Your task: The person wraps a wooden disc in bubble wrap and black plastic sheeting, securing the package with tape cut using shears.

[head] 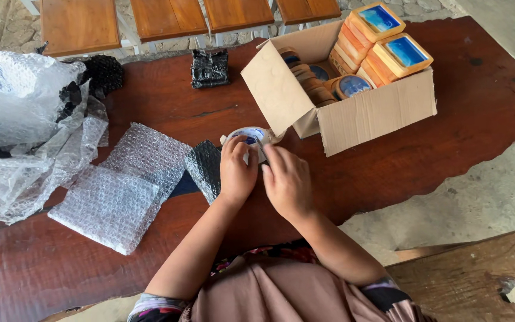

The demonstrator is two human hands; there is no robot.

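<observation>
My left hand (236, 170) and my right hand (287, 182) meet over a roll of clear tape (249, 136) with a white and blue core. Both hands grip the roll, fingers curled on its rim, just above the dark red wooden table (478, 101). A piece of black bubble wrap (205, 167) lies under and left of my left hand. An open cardboard box (353, 119) stands right behind the roll, filled with round and square wooden pieces with blue centres (405, 53).
Clear bubble wrap sheets (126, 185) lie at the left, with a crumpled heap of clear wrap (19, 125) beyond. A black wrapped bundle (210, 67) rests at the far edge. Wooden stools (78, 24) stand behind the table. A rough wooden bench (478, 280) is at lower right.
</observation>
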